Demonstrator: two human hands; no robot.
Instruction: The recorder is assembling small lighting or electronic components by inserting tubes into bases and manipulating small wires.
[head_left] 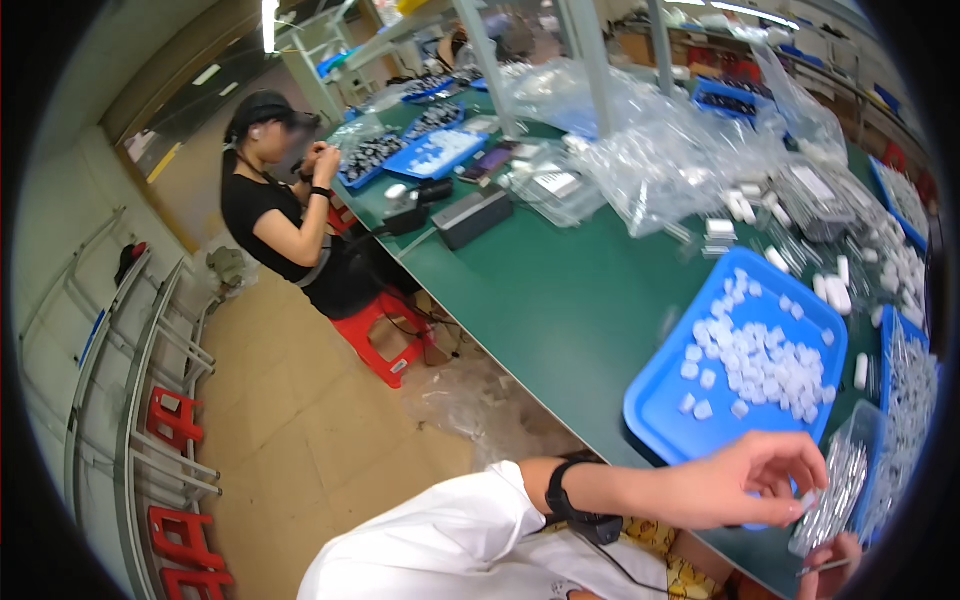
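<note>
Near the front edge of the tabletop (pixel 540 310), left hand (pixel 765 482) pinches a small white piece (pixel 808 498), right hand (pixel 838 562), just apart, grips a thin rod (pixel 822 568), blue tray (pixel 657 395) close by, presumably for quick reach.

Your flat green tabletop (pixel 540 310) is smooth, with a low sheen. The rectangular blue plastic tray (pixel 655 395) before you is smooth and semi-gloss; the small white blocky pieces (pixel 760 365) look like matt plastic. The crumpled clear film bags (pixel 680 165) are glossy plastic. You cannot tell metal from plastic in the slender shiny pieces (pixel 846 490). Your loose white sleeve (pixel 430 525) is matt cloth.
</note>
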